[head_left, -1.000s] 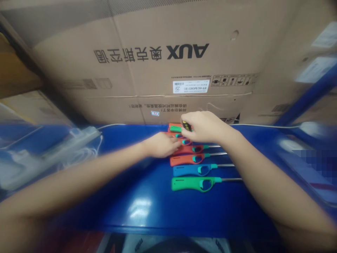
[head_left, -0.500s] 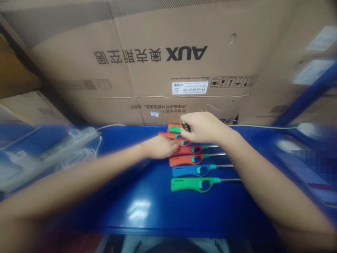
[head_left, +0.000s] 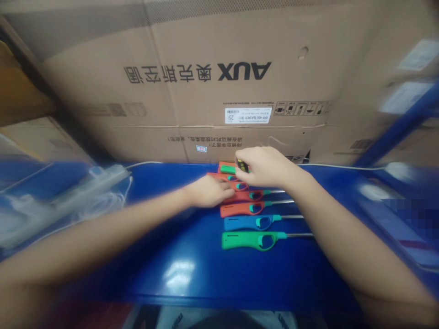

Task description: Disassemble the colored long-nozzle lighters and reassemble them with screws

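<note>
Several long-nosed lighters lie in a row on a blue shelf (head_left: 192, 256): a green one (head_left: 250, 240) nearest me, then a blue one (head_left: 247, 222), then orange ones (head_left: 240, 209) behind. My left hand (head_left: 209, 192) rests curled on the handles of the orange lighters. My right hand (head_left: 264, 167) is closed around a small black and yellow object (head_left: 242, 165) above the far end of the row, beside a green lighter (head_left: 228, 169).
A large brown AUX cardboard box (head_left: 219, 82) stands right behind the row. A clear plastic bag (head_left: 68, 201) with white cord lies at the left. A blue rack post (head_left: 398, 132) slants at the right. A thin white cable (head_left: 343, 165) runs along the shelf's back edge.
Hardly anything differs. The view has shifted slightly; both hands stay on the far end of the lighter row.
</note>
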Tool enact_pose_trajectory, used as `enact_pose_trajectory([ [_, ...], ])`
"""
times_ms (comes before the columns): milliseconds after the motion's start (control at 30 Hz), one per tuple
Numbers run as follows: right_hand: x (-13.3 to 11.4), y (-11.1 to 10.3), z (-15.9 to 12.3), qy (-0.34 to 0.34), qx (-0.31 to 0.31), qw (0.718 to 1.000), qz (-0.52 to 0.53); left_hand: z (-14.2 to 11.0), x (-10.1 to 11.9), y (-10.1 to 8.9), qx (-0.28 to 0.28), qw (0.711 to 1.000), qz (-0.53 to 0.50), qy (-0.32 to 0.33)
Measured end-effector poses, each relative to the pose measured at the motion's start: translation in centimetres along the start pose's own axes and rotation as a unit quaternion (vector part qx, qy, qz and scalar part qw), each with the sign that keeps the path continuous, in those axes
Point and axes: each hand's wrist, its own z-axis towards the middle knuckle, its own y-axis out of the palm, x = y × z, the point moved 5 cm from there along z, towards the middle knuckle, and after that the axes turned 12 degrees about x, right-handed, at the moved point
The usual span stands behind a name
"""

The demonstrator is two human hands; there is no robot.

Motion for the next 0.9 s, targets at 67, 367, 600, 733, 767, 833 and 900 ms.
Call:
enact_pose_trajectory([
  [67,0.00,-0.01,0.00,0.000,0.002,1.000,0.001,-0.21,0.08,-0.11,0.000,1.000,-0.006,0.005],
  [367,-0.05,0.04,0.02,-0.005,-0.001,1.000,0.006,-0.11,-0.22,0.32,0.005,1.000,-0.009,-0.028],
  [600,-0.14,0.07,0.08,-0.005,-0.008,1.000,0.005,0.00,-0.17,0.06,0.013,1.000,0.000,-0.022],
  [733,-0.12,-0.08,0.02,-0.004,-0.008,1.000,0.008,0.05,0.03,0.35,0.010,0.999,0.013,-0.029],
  [767,-0.14,-0.10,0.01,-0.004,-0.009,1.000,0.008,0.05,0.05,0.47,0.009,0.999,0.016,-0.034],
  [833,-0.15,-0.13,0.01,-0.004,-0.011,1.000,0.005,0.03,0.08,0.66,0.009,0.999,0.017,-0.043],
  [900,-0.17,-0.11,0.00,-0.005,-0.013,1.000,0.002,0.01,0.10,0.69,0.009,0.998,0.016,-0.052],
])
